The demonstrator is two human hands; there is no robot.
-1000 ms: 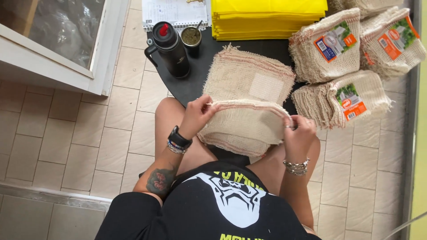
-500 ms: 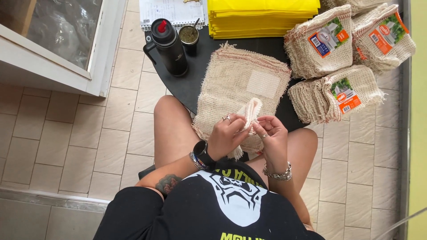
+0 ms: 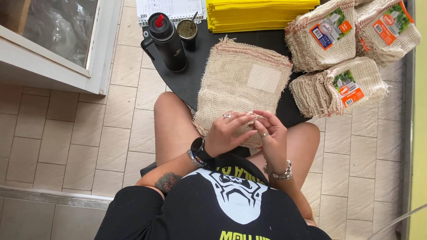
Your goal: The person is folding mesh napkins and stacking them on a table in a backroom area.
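A stack of beige loosely woven cloths [image 3: 240,84] lies on the black round table [image 3: 187,82], its near edge hanging over my lap. My left hand [image 3: 227,133] and my right hand [image 3: 271,135] meet at that near edge, fingertips pinching a small pale piece [image 3: 252,118] between them. A white square patch [image 3: 264,78] sits on the top cloth. My left wrist wears a black watch, my right wrist a beaded bracelet.
A black thermos with a red spout [image 3: 167,42] and a small cup [image 3: 187,32] stand at the table's far left. Yellow folded cloths [image 3: 262,13] lie at the back. Three labelled bundles of woven cloths [image 3: 342,84] sit at the right. A white cabinet [image 3: 53,66] stands left on the tiled floor.
A folded cloth I held up over my lap has come down. Both hands have drawn together at the stack's near edge and now pinch a small piece.
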